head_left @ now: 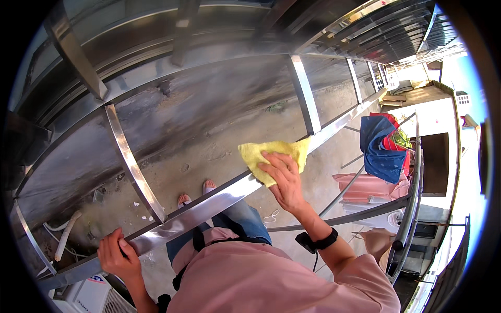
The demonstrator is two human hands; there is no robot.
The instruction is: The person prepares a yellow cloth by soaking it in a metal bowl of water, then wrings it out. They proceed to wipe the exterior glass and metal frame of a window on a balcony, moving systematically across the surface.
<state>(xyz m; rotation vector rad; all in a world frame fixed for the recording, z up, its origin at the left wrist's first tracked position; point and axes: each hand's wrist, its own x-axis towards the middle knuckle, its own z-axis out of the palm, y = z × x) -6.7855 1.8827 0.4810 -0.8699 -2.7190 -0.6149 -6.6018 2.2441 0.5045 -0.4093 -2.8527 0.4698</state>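
A shiny square-section metal rail (222,199) runs slantwise across the view, from the lower left up to the right. My right hand (286,180) presses a yellow cloth (253,155) over the rail, close to where an upright bar (305,96) joins it. The cloth hangs partly over the far side, and its fabric under my palm is hidden. Farther left, my left hand (119,256) is closed round the same rail, its fingertips over the far edge. Another upright bar (134,164) meets the rail between my two hands.
Beyond the rail is a grey wall (209,99) with dirty concrete ground below. A white boxed unit (94,296) stands at lower left, near a pale pipe (68,235). To the right, blue cloth (381,148) and pink cloth (365,188) hang by metal poles (415,198).
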